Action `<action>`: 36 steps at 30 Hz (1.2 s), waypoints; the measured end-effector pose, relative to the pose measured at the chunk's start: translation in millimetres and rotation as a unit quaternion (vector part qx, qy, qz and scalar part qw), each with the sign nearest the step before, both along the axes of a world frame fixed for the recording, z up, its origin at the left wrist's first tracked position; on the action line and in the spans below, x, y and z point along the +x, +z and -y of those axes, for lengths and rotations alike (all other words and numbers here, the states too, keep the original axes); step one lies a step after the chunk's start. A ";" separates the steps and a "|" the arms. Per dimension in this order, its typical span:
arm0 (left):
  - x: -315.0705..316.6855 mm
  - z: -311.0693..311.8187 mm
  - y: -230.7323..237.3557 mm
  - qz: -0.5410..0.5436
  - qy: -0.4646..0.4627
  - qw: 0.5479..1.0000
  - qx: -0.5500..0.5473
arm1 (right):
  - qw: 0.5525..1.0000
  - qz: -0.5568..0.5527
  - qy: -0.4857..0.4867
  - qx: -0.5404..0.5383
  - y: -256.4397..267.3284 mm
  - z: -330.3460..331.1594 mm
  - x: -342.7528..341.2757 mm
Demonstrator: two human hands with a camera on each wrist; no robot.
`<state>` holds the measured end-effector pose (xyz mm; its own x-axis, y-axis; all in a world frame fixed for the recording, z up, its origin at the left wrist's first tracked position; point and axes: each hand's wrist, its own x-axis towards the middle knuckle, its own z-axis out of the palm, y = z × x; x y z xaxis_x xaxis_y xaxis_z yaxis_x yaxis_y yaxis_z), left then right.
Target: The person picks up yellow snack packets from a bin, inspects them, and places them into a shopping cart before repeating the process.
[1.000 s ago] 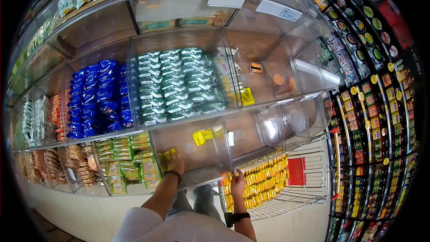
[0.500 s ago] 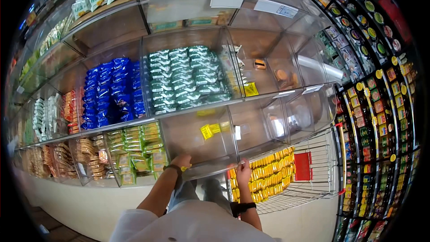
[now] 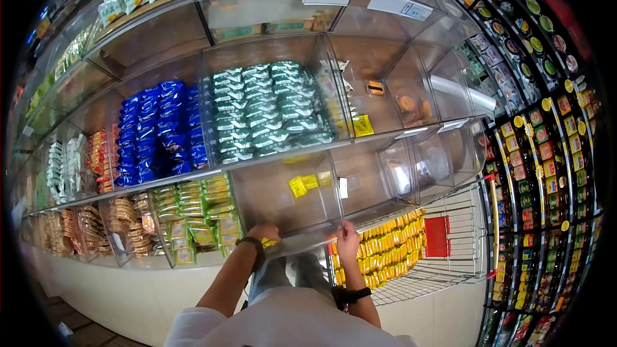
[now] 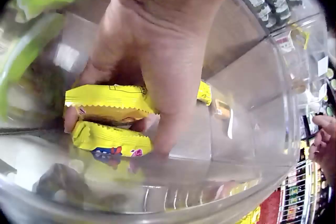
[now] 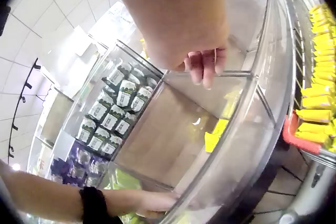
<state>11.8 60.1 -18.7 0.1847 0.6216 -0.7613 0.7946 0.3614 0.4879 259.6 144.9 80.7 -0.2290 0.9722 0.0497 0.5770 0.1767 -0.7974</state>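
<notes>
Left hand pinches yellow packets; right hand loosely curled, apart from them.

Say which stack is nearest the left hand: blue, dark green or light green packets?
The light green packets in the lower-row bin beside the left hand; the blue packets and dark green packets stand in the row above, farther from it.
</notes>
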 end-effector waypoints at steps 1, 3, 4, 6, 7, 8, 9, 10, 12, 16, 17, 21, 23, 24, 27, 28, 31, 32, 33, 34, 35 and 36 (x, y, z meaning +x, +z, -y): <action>0.9 2.9 4.1 0.020 0.008 1.000 -0.010 | 1.000 -0.003 0.007 0.004 -0.6 -2.2 -0.8; 4.1 10.3 6.4 0.057 0.057 0.997 0.007 | 1.000 -0.008 0.021 0.014 -5.4 -11.0 -3.0; 5.6 15.6 -1.1 0.077 0.082 0.994 0.015 | 0.999 -0.004 0.036 -0.002 -2.6 -14.7 -4.7; 0.2 22.7 -26.9 0.222 0.126 0.958 0.127 | 0.997 0.004 0.064 -0.037 2.0 -20.0 -11.8; 1.8 25.5 -13.3 0.292 0.145 0.928 0.181 | 0.996 0.006 0.080 -0.045 10.9 -19.5 -17.3; 8.4 20.0 -0.8 0.169 0.166 0.969 0.074 | 0.994 0.008 0.096 -0.050 19.9 -20.1 -23.1; 13.6 19.9 11.5 0.164 0.156 0.965 0.130 | 0.992 0.010 0.112 -0.056 28.1 -20.5 -27.9; 18.7 19.7 21.0 0.159 0.147 0.958 0.186 | 0.986 0.048 0.132 -0.088 31.1 -20.4 -31.3; 32.2 18.7 65.8 0.160 0.209 0.934 0.242 | 0.969 0.059 0.197 -0.135 34.4 -18.1 -35.4; 52.5 8.0 141.7 0.130 0.332 0.837 0.416 | 0.909 -0.018 0.249 -0.335 53.0 -0.9 -54.3; 57.2 6.7 148.2 0.133 0.347 0.817 0.441 | 0.885 -0.076 0.241 -0.392 56.9 7.3 -58.5; 61.2 4.4 175.6 0.155 0.387 0.757 0.503 | 0.865 -0.214 0.142 -0.432 78.8 23.1 -70.7; 62.6 5.2 175.2 0.198 0.417 0.741 0.488 | 0.839 -0.271 0.144 -0.449 81.2 18.2 -67.3; 65.6 4.4 179.1 0.235 0.451 0.723 0.467 | 0.832 -0.284 0.144 -0.453 79.7 15.1 -65.3; 71.5 2.0 189.4 0.349 0.564 0.638 0.391 | 0.817 -0.307 0.131 -0.470 82.8 12.4 -60.8; 67.7 2.9 190.2 0.368 0.583 0.630 0.358 | 0.814 -0.315 0.128 -0.470 87.8 13.5 -60.3; 64.5 4.1 192.8 0.372 0.591 0.612 0.371 | 0.802 -0.333 0.131 -0.479 97.8 15.8 -61.4; 65.2 4.9 194.5 0.360 0.585 0.611 0.394 | 0.796 -0.338 0.133 -0.483 99.0 17.5 -62.5; 66.0 5.9 196.4 0.347 0.578 0.609 0.416 | 0.792 -0.347 0.140 -0.482 99.5 19.4 -63.4; 65.8 6.0 195.9 0.341 0.575 0.608 0.428 | 0.788 -0.356 0.148 -0.480 99.7 20.6 -64.7; 65.8 6.0 196.8 0.343 0.570 0.603 0.441 | 0.784 -0.364 0.156 -0.478 99.6 21.4 -65.5; 66.2 6.1 198.9 0.345 0.565 0.598 0.453 | 0.781 -0.370 0.162 -0.476 99.0 22.1 -65.4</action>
<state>78.0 54.1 180.2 -0.6665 0.7455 -0.0031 -0.2092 -0.1830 0.9606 194.2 122.8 179.7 -0.7216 0.5462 -0.4255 -0.0563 -0.6588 -0.7502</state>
